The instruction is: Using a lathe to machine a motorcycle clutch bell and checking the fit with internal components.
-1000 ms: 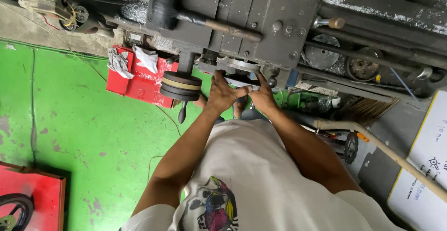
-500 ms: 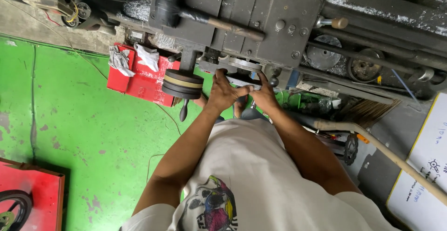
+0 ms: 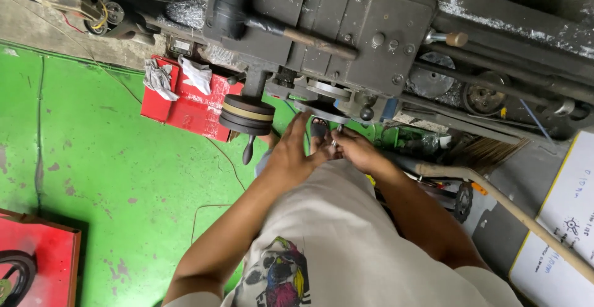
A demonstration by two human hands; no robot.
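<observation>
here, the left hand (image 3: 291,155) and the right hand (image 3: 356,149) are brought together just below the front of a grey machine carriage (image 3: 371,35), fingertips nearly touching. a small dark part (image 3: 319,129) is seen between the two hands, close under a flat metal handwheel (image 3: 322,110); it appears to be pinched by the fingers, though which hand truly grips it cannot be told, and whether either hand is closed on it is not shown clearly. the left hand's fingers are spread and extended rather than clenched. just to the left of the hands, a thick layered round wheel (image 3: 247,114) is mounted on the machine, with a dark crank handle (image 3: 248,151) hanging beneath it. a black-headed mallet (image 3: 260,19) with a wooden shaft is laid across the top of the carriage. a red box (image 3: 185,106) with crumpled rags (image 3: 161,78) on it is set on the green painted floor (image 3: 93,158) near the machine. a long wooden broom handle (image 3: 513,211) is slanted at the right, beside a white board (image 3: 563,233). another red object (image 3: 37,257) is visible at the lower left corner.
</observation>
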